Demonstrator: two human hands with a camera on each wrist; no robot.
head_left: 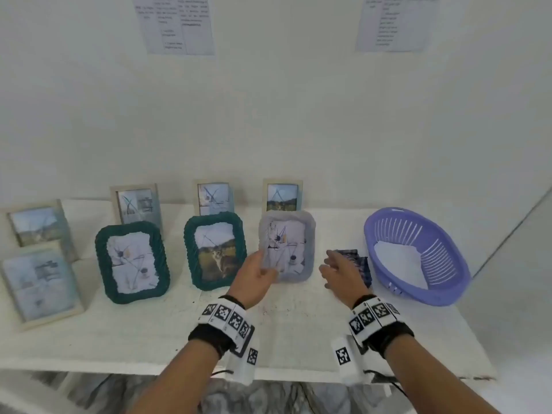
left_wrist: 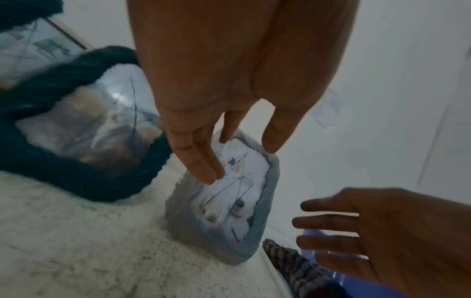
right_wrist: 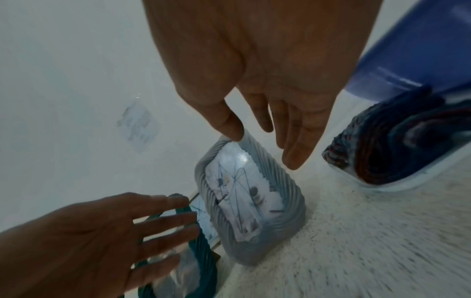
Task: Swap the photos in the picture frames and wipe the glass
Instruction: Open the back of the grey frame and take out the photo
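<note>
A grey ribbed picture frame [head_left: 288,246] stands on the white table, its glass scribbled with dark lines over a pale photo. My left hand [head_left: 260,271] reaches to its lower left edge, fingers straight; in the left wrist view the left hand [left_wrist: 201,161] hovers just before the grey frame [left_wrist: 224,213]. My right hand [head_left: 337,268] is spread open to the frame's right, over a folded dark plaid cloth [head_left: 357,261]. In the right wrist view the right hand [right_wrist: 280,131] hangs above the grey frame [right_wrist: 249,203]. Neither hand holds anything.
A teal frame with a cat photo [head_left: 215,251] stands left of the grey one, another teal frame [head_left: 132,261] further left. Several pale wooden frames [head_left: 282,197] line the wall and left side. A purple slatted basket [head_left: 433,255] sits at the right.
</note>
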